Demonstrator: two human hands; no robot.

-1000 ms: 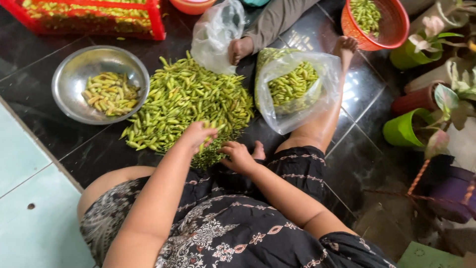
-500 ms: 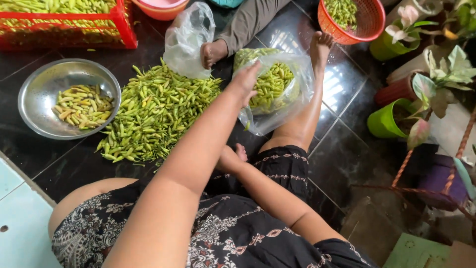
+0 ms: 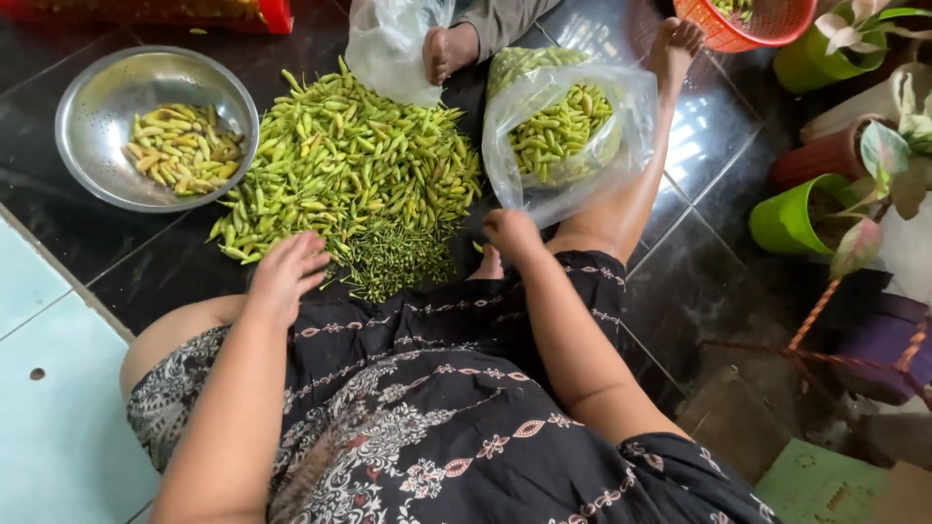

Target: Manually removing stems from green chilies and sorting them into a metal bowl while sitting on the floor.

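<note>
I sit on a dark tiled floor with a heap of green chilies [image 3: 349, 165] in front of my knees. My left hand [image 3: 286, 274] hovers with fingers apart at the heap's near edge, beside a small mound of plucked stems [image 3: 393, 257]. My right hand [image 3: 512, 233] is curled closed just below a clear plastic bag [image 3: 568, 136] part-filled with chilies; nothing shows in its fingers. The bag leans against my outstretched right leg [image 3: 631, 194].
A steel bowl [image 3: 92, 92] holding yellowish chilies stands far left. Another person's foot [image 3: 447, 49] and a second clear bag [image 3: 388, 44] lie beyond the heap. An orange basket [image 3: 777, 29], a red crate [image 3: 274, 14] and green plant pots [image 3: 791, 221] stand around the edges.
My left arm has drawn back from the plastic bag to the heap's near edge. My right hand has shifted right, up to the bag's bottom.
</note>
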